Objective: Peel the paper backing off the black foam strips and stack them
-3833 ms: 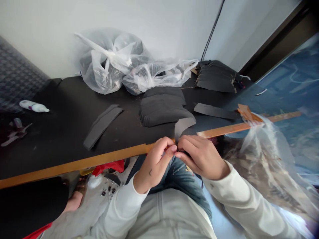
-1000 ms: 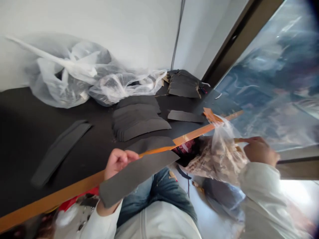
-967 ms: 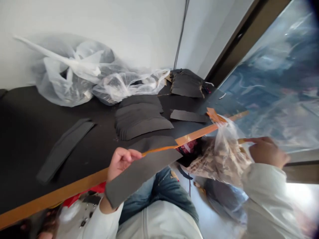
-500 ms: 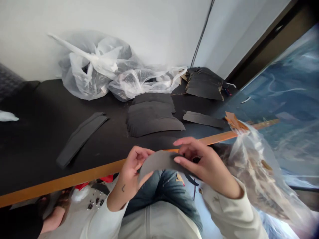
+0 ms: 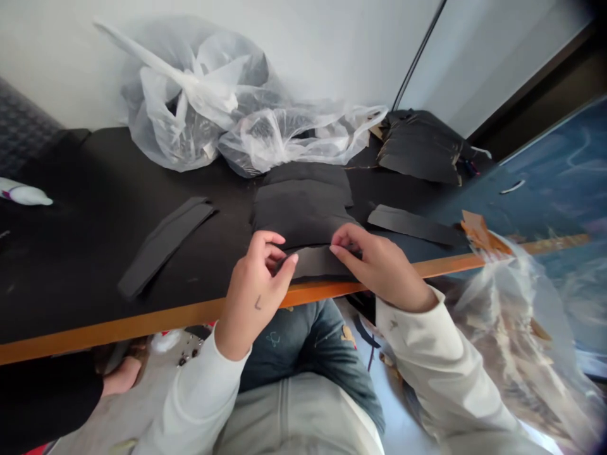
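A plain off-white wall [image 5: 327, 44] rises behind a long table with a matte black top [image 5: 90, 253] and an orange-brown wooden front edge [image 5: 118, 330], under soft, diffuse light. A thin black cable [image 5: 420, 54] runs down the wall beside a paler grey-white wall section [image 5: 493, 57]. At right, a dark brown frame [image 5: 535, 91] slants above a glossy blue panel [image 5: 564, 170], its material unclear. A grey textured surface [image 5: 23, 129] borders the far left; pale grey floor [image 5: 154, 382] shows below.
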Motion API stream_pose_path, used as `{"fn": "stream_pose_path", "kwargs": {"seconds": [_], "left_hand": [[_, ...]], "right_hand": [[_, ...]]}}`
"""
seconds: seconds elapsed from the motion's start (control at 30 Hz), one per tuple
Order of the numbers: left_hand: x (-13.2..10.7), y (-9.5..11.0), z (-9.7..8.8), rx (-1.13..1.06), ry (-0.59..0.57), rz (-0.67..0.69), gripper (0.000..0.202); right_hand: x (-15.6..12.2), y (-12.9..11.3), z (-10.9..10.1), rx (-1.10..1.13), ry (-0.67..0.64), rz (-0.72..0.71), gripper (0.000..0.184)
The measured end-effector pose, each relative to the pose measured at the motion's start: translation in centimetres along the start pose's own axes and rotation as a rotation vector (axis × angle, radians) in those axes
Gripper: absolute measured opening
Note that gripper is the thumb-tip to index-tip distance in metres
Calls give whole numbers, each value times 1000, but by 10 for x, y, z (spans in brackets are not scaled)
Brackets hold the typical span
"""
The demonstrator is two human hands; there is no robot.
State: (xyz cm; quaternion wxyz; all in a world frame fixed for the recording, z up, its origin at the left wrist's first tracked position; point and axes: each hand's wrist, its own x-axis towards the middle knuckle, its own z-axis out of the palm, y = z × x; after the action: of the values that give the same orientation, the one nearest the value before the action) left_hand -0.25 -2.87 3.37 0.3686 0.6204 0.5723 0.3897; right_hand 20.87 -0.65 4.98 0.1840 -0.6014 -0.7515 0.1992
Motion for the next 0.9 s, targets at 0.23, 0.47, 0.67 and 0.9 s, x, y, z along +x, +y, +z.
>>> {"fn": "stream_pose_path", "kwargs": {"seconds": [0.23,0.47,0.67,0.9], "left_hand": [[5,-7,12,233,30,61,31],[12,-15,17,317,-35,48,32],[15,-16,12,308,-95,8,32],[17,-17,12,305,-148,-22,34]], "right_hand": [[7,13,15,74,-100,-2,7],[17,21,21,89,-142,-7,21],[14,26,22,124,-87,-30,11],[16,26,22,127,-96,-32,13]]}}
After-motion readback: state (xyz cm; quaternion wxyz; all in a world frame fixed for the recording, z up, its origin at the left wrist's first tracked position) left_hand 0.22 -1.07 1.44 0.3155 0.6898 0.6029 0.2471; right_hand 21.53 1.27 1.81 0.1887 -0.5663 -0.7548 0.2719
